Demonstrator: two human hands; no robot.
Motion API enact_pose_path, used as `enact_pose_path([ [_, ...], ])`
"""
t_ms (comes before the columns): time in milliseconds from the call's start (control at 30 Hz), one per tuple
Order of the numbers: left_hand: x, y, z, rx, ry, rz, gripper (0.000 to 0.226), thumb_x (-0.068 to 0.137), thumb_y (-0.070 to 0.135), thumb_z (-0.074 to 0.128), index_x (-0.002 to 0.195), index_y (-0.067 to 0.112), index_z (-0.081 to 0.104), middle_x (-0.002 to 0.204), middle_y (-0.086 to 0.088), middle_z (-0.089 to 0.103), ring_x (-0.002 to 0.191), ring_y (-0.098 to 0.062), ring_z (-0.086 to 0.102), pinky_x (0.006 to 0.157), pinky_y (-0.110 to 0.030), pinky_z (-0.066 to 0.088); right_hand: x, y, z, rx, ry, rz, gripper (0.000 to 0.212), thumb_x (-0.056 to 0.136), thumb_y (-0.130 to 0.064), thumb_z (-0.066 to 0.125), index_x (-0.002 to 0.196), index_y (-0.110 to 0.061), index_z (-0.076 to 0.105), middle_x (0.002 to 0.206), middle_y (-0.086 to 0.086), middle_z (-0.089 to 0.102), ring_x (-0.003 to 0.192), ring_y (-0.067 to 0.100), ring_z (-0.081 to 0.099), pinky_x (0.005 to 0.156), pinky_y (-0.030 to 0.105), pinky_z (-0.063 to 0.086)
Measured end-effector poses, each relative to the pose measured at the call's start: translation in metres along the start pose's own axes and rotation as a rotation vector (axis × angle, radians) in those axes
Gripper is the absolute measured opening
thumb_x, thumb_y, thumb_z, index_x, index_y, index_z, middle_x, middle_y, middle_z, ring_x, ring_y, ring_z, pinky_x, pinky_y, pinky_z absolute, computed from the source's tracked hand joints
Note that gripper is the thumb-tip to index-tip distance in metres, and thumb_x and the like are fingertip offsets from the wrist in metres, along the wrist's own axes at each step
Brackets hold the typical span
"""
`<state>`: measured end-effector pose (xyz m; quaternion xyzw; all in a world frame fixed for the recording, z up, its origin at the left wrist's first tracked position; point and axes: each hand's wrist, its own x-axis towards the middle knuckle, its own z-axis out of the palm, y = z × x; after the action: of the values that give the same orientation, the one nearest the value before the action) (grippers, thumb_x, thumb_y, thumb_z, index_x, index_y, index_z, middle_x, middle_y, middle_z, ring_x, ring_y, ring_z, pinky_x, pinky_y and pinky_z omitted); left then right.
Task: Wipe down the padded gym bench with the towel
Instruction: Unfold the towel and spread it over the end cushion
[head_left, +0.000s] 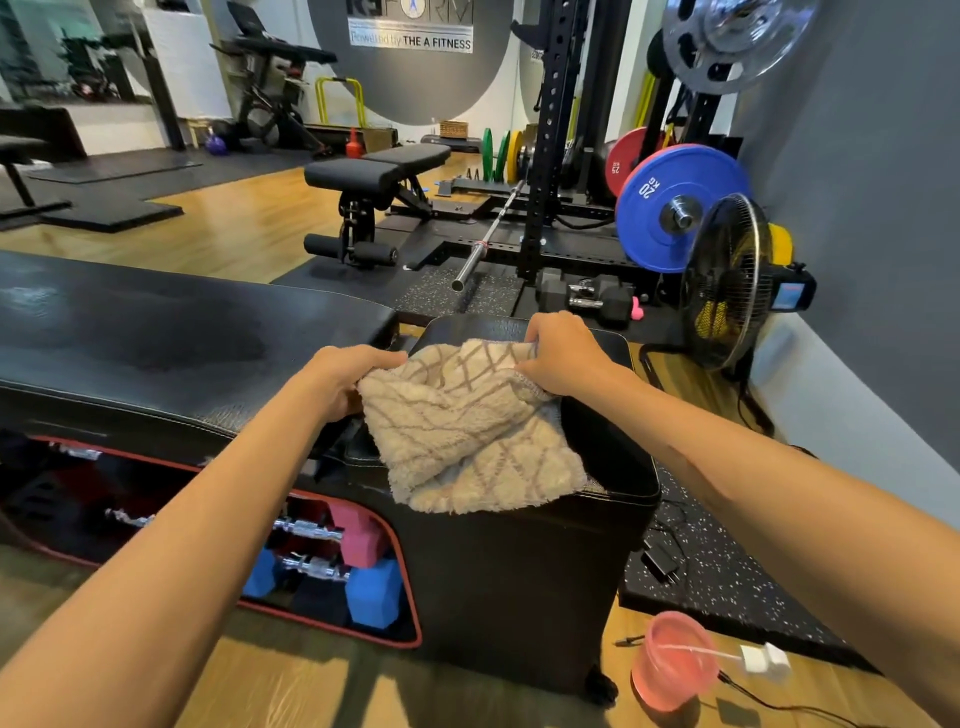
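Both hands are holding a beige towel (470, 426) over the end of the black padded bench (156, 338).

Both arms are reaching forward: the left hand (345, 376) is gripping the towel's left edge, the right hand (563, 353) is pinching its far right corner, and the cloth is draping over the end pad's near edge.

Fluffy cloth towel (470, 421), glossy leatherette bench (156, 332)
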<state>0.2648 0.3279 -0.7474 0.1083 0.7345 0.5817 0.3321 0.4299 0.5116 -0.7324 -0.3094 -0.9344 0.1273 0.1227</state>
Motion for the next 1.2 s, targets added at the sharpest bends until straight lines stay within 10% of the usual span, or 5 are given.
enact_pose_path([
  [367,0.001,0.008,-0.008,0.065,-0.109,-0.045,0.01,0.087,0.003,0.051,0.093,0.002,0.059,0.083,-0.009,0.055,0.064,-0.015,0.05,0.056,-0.024,0.036,0.002,-0.002,-0.023,0.49,0.142,0.188,0.021,0.084,-0.019,0.064,0.068,-0.014,0.052,0.062,0.003,0.043,0.06,0.018,0.042,0.054,0.03,0.034],
  [500,0.004,0.026,-0.009,-0.071,0.105,0.193,0.005,0.088,-0.012,0.052,0.087,-0.008,0.054,0.082,-0.016,0.053,0.039,-0.017,0.061,0.035,-0.02,0.046,0.011,-0.007,-0.049,1.113,0.003,0.407,0.033,0.086,-0.011,0.062,0.119,-0.006,0.057,0.1,0.012,0.065,0.085,0.026,0.068,0.074,0.037,0.057],
  [733,0.005,0.095,-0.041,-0.257,0.332,0.536,0.02,0.065,-0.021,0.052,0.071,-0.001,0.055,0.082,-0.021,0.065,0.083,-0.035,0.07,0.072,-0.049,0.058,0.046,-0.013,-0.13,1.737,0.267,0.232,0.014,0.101,-0.013,0.049,0.114,-0.007,0.051,0.109,0.019,0.059,0.097,0.03,0.066,0.077,0.051,0.06],
  [1033,0.005,0.078,-0.052,-0.014,0.243,0.261,0.015,0.06,-0.016,0.058,0.074,-0.009,0.057,0.062,-0.022,0.062,0.047,-0.026,0.061,0.052,-0.031,0.051,0.022,0.031,-0.118,1.362,0.543,0.46,0.026,0.086,-0.006,0.057,0.112,-0.004,0.058,0.096,0.013,0.065,0.081,0.025,0.066,0.063,0.041,0.06],
  [1200,0.007,0.02,-0.049,0.327,0.068,0.122,0.018,0.069,-0.02,0.061,0.086,-0.014,0.059,0.082,-0.02,0.058,0.05,-0.019,0.063,0.042,-0.021,0.051,-0.022,0.068,-0.052,0.949,0.325,0.761,0.017,0.083,-0.008,0.055,0.098,-0.004,0.061,0.07,0.011,0.06,0.043,0.017,0.05,0.038,0.021,0.039],
])
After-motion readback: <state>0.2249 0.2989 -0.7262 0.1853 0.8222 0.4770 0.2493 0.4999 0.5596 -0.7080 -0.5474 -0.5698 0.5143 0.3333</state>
